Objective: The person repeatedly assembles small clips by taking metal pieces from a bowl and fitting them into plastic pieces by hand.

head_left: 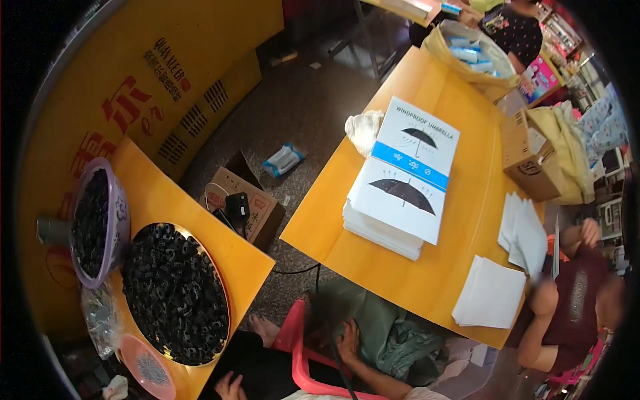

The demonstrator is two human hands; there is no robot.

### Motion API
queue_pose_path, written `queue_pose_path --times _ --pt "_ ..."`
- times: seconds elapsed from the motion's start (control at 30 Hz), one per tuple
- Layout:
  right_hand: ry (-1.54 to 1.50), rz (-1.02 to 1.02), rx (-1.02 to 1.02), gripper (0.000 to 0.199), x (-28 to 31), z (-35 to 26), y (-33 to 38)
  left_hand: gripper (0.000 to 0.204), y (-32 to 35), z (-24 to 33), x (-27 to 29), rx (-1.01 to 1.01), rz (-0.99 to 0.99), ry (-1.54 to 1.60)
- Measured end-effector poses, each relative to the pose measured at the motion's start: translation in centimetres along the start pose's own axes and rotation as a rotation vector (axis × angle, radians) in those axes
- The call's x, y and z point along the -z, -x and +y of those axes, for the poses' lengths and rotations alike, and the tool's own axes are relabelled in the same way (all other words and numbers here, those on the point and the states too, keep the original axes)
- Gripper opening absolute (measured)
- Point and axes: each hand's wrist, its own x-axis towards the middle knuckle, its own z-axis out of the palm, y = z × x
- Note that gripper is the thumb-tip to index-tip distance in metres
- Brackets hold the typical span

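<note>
My left hand (230,385) lay slack on my dark lap, my right hand (348,339) rested open-gripped on green cloth (393,333), and the heaped tray of black plastic parts (177,293) overhung the surface (167,200) corner, liable to tip if knocked.

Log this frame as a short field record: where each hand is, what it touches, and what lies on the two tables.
left hand: at the lower edge, resting on dark clothing at the lap, holding nothing
right hand: on green cloth beside a red plastic chair, fingers spread
near table: round tray heaped with small black parts, purple basin of the same, pink dish
far table: stack of flat white boxes, white sheets, cardboard box
other person: at the right, handling white sheets
</note>
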Motion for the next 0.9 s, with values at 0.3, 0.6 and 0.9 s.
queue_pose_path --times 0.3,0.6,0.9 --pt "-0.41 0.009 -0.22 0.045 0.2 -2.3 -6.8 0.026 -2.7 0.5 -1.3 0.136 0.231 0.185" --pt "-0.644 -0.292 0.026 0.034 12.3 -12.6 -12.3 0.024 -2.6 2.8 1.7 0.025 0.415 0.485" --pt "-0.196 -0.084 0.878 0.019 20.7 -33.8 -4.4 0.024 -0.9 1.3 3.7 0.26 0.325 0.728"
